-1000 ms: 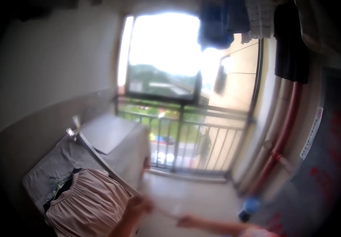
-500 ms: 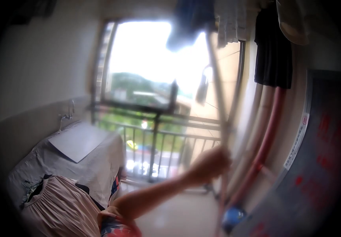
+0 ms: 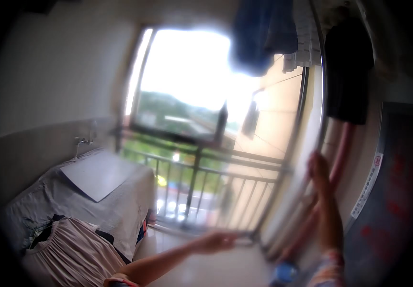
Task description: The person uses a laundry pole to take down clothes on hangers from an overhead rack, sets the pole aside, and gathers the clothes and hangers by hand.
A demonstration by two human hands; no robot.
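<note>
My right hand (image 3: 318, 167) is raised at the right, its fingers wrapped round a long thin metal pole (image 3: 323, 91). The pole rises steeply from the hand towards the hanging clothes; its top is lost among them. My left hand (image 3: 216, 241) is low in the middle, off the pole, with blurred fingers stretched to the right. Dark blue clothing (image 3: 259, 38) hangs in front of the window, left of the pole. A black garment (image 3: 350, 71) hangs just right of the pole.
A covered piece of furniture (image 3: 134, 191) at the left bears a white board (image 3: 94, 174) and a beige pleated garment (image 3: 72, 244). Railings (image 3: 206, 191) stand before the window. Red pipes (image 3: 345, 148) and a grey panel with red marks (image 3: 388, 201) are at the right, a blue round object (image 3: 284, 272) below.
My left hand has let go of the pole and dropped down and left. My right hand has come into view, gripping the pole, which now stands farther right. The view has shifted slightly.
</note>
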